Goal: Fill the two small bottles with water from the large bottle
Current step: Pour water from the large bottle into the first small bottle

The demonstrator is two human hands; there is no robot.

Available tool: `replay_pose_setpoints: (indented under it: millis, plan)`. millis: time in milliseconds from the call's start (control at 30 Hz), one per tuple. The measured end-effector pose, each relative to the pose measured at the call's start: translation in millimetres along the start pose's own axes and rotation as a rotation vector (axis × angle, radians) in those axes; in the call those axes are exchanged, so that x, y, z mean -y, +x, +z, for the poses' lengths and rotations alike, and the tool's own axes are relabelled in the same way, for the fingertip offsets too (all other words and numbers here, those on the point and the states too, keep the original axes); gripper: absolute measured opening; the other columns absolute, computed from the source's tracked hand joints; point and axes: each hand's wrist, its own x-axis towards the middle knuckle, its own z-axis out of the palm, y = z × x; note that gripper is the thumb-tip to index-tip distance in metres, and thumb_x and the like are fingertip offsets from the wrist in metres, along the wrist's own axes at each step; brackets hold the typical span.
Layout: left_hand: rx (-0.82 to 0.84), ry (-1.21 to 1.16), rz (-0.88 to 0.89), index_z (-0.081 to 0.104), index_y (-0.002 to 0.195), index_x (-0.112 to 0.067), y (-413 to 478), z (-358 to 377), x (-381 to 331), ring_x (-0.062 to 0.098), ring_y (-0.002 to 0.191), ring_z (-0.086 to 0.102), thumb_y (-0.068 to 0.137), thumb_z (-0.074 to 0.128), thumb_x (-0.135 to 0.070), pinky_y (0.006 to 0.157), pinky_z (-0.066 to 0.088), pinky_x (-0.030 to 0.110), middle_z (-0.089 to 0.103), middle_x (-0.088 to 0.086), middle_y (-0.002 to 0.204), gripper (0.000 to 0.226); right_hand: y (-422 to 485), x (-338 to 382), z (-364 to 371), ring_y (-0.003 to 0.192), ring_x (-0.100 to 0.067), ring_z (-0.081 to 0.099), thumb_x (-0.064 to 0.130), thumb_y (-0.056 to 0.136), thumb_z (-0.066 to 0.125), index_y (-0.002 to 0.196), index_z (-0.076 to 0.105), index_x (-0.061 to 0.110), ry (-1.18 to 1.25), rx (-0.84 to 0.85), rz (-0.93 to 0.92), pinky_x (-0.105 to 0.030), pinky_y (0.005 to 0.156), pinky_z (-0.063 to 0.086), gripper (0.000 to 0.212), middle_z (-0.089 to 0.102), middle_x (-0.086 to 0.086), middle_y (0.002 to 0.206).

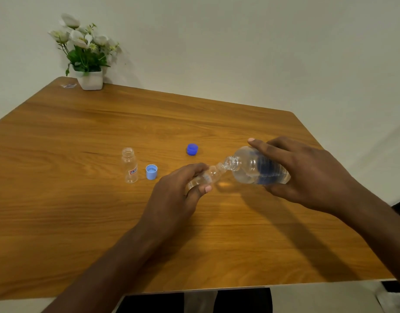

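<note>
While the left hand [181, 188] is gripping a tilted small clear plastic bottle [209, 176], the right hand [307, 170] is clasping the large clear blue-labelled bottle [255, 167] mouth to mouth.

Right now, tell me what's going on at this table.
The right hand tips the large bottle, its mouth at the mouth of a small bottle held tilted in the left hand. The second small bottle stands uncapped on the table, apparently empty, near a light blue cap and a dark blue cap.
</note>
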Motion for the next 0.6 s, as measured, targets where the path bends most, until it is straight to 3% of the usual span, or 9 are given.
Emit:
replay_pose_setpoints:
  millis: [133,400,600]
  plan:
    - [0.001,0.000,-0.004,0.059,0.120,-0.022,0.2,1.0,0.7,-0.005,0.105,0.055,0.082,0.061,-0.033,0.083,0.040,0.005,0.062,-0.019,0.107,0.039,-0.6,-0.6,-0.8,0.094,-0.017,0.059,0.040,0.073,0.078,0.149,0.026,0.033,-0.010,-0.007,-0.007,-0.028,0.060,0.052,0.093,0.057,0.002,0.121]
    - [-0.007,-0.014,-0.010,0.060,0.120,-0.023,-0.1,1.2,0.6,-0.004,0.105,0.055,0.082,0.062,-0.032,0.085,0.043,0.011,0.062,-0.019,0.108,0.039,0.2,-1.4,-0.4,0.095,-0.016,0.058,0.041,0.072,0.078,0.149,0.026,0.032,-0.027,0.001,-0.010,-0.023,0.061,0.043,0.093,0.057,0.002,0.121]
    - [-0.002,-0.014,-0.011,0.059,0.121,-0.023,-0.6,0.7,-0.2,-0.004,0.106,0.055,0.083,0.063,-0.031,0.087,0.043,0.012,0.061,-0.020,0.109,0.038,-0.4,-0.8,-1.1,0.094,-0.017,0.059,0.041,0.073,0.077,0.149,0.025,0.034,-0.013,0.002,-0.011,-0.027,0.060,0.051,0.093,0.057,0.002,0.121]
